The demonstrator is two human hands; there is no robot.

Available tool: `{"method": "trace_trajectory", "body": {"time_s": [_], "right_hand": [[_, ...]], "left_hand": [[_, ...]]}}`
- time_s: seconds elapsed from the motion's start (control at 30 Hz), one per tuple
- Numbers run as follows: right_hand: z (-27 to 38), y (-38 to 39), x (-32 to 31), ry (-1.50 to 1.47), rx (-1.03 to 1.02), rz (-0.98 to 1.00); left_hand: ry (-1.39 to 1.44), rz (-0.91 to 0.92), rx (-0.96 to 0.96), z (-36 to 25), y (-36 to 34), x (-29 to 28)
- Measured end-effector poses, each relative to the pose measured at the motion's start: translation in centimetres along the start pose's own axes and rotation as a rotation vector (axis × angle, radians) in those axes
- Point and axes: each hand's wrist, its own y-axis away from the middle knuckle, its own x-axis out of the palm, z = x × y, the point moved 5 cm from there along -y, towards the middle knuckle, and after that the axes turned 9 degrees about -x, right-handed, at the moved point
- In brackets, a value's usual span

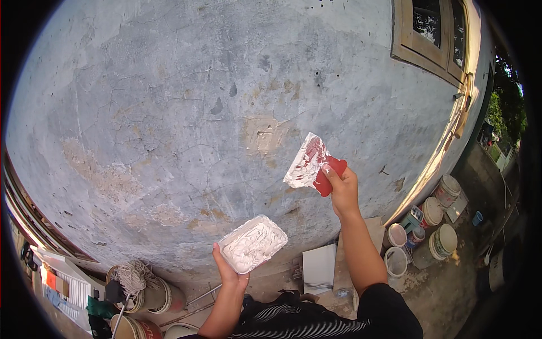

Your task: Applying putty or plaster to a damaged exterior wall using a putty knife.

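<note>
The wall (186,113) looks like rough, matt, cracked plaster. At right, the red scraper (337,165) looks like smooth plastic, its white paste (302,169) ridged. Far right, 2 glossy panes (427,22) sit in a wooden frame (419,50).

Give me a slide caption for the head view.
Left hand holds a tub of white paste; right hand grips a smeared red scraper before a patchy wall.

A head-worn fisheye looks forward and downward over the hands (345,191) toward the nearby wall (186,73).
</note>
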Motion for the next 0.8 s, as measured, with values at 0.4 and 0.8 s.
{"method": "trace_trajectory", "body": {"time_s": [0.4,0.8], "right_hand": [[1.5,12.0,4.7,0.514,-0.793,0.764],[0.4,12.5,4.4,0.638,-0.784,0.976]], "left_hand": [[0.017,-0.009,0.005,-0.6,-0.4,2.0],[0.075,-0.036,0.005,-2.1,0.2,2.7]]}}
